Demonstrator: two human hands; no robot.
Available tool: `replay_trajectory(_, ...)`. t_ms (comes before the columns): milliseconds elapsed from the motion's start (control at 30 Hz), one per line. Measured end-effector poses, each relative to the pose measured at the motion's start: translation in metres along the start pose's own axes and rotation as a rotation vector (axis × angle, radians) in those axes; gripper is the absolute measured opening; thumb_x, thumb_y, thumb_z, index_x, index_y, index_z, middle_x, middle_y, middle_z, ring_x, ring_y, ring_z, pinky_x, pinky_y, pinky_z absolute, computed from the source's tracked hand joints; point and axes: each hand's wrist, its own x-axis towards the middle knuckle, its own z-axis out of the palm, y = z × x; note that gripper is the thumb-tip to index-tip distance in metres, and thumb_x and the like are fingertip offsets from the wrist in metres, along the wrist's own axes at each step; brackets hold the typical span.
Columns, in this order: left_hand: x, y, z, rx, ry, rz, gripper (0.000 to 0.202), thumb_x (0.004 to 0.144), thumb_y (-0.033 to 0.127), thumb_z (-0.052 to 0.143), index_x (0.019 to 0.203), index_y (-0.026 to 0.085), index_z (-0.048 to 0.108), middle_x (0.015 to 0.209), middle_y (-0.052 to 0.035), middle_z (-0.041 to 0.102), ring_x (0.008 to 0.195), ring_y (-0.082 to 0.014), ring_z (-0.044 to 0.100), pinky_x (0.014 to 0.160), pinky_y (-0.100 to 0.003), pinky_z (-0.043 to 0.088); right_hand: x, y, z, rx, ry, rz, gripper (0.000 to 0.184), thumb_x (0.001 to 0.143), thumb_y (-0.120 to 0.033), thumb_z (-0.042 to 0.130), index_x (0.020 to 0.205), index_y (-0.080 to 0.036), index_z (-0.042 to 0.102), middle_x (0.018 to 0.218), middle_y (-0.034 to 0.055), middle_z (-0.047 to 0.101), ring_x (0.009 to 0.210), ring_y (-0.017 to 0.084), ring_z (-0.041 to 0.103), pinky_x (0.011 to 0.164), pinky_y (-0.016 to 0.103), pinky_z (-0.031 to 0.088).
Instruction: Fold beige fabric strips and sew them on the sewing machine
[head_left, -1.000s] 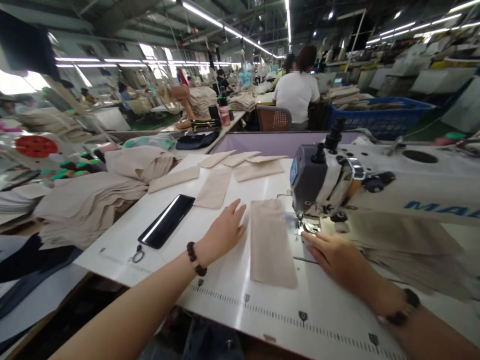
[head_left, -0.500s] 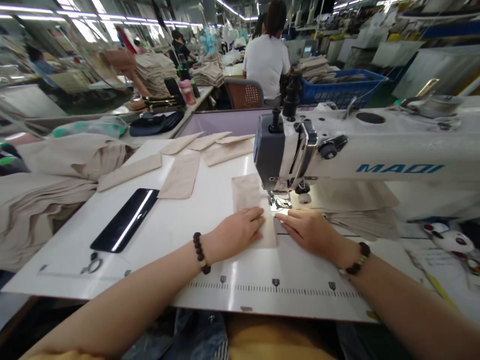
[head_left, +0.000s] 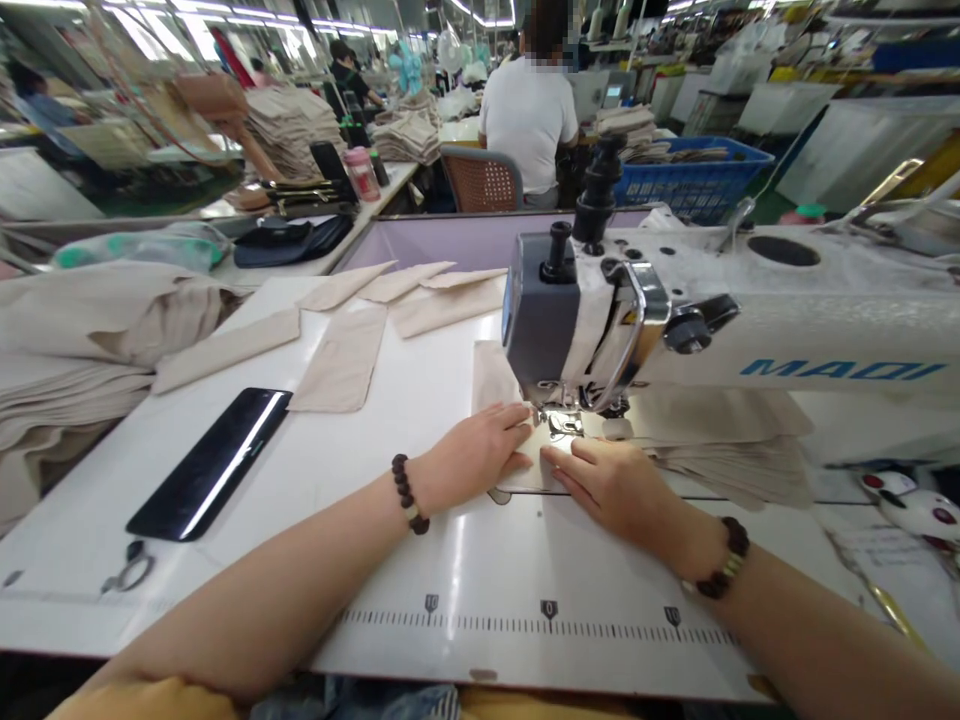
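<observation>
A beige fabric piece point(head_left: 491, 378) lies under the head of a white sewing machine point(head_left: 675, 320), at its presser foot point(head_left: 559, 423). My left hand point(head_left: 480, 455) rests flat on the near left part of the piece, fingers stretched toward the foot. My right hand point(head_left: 611, 485) presses flat on the piece just right of it, fingertips close to the foot. Both wrists wear dark bead bracelets. Most of the piece is hidden by my hands and the machine head.
More beige pieces point(head_left: 341, 355) lie fanned at the back of the white table point(head_left: 390, 560). A black phone point(head_left: 210, 460) and small snips point(head_left: 127, 570) lie left. Fabric stacks point(head_left: 67, 350) sit far left and under the machine arm point(head_left: 735, 440). A seated person point(head_left: 529, 120) works ahead.
The fabric piece has moved farther back under the machine head. Both hands followed it and now sit close together at the presser foot.
</observation>
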Motion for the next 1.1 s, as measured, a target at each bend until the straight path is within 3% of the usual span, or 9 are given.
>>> replay_trajectory(467,0.002,-0.008,0.002,-0.064,0.040,0.009,0.022,0.085,0.020,0.057,0.105,0.011,0.053,0.107,-0.0091,0.054,0.105,-0.0210,0.052,0.092,-0.033,0.043,0.004,-0.002,-0.002,-0.018,0.073,0.020,0.024,0.091,-0.014,0.037,0.095,-0.015,0.061,0.064,0.0018,0.053,0.056,0.014,0.044,0.051,0.025,0.024)
replay_trajectory(900,0.004,-0.010,0.002,-0.045,0.049,0.028,0.010,0.085,0.019,0.056,0.089,0.011,0.057,0.100,-0.0092,0.054,0.100,-0.0218,0.051,0.089,-0.034,0.044,0.005,-0.002,0.001,-0.051,0.086,0.032,0.028,0.094,-0.019,0.033,0.098,-0.015,0.060,0.066,0.0035,0.055,0.059,0.016,0.048,0.050,0.027,0.027)
replay_trajectory(1100,-0.004,0.001,-0.005,-0.015,-0.092,0.187,0.016,0.091,0.017,0.045,0.086,0.012,0.059,0.092,-0.0060,0.056,0.091,-0.0171,0.052,0.086,-0.029,0.045,-0.001,-0.001,-0.002,0.054,0.036,-0.087,0.032,0.096,-0.022,0.030,0.092,-0.014,0.061,0.063,0.0019,0.052,0.055,0.014,0.046,0.054,0.029,0.028)
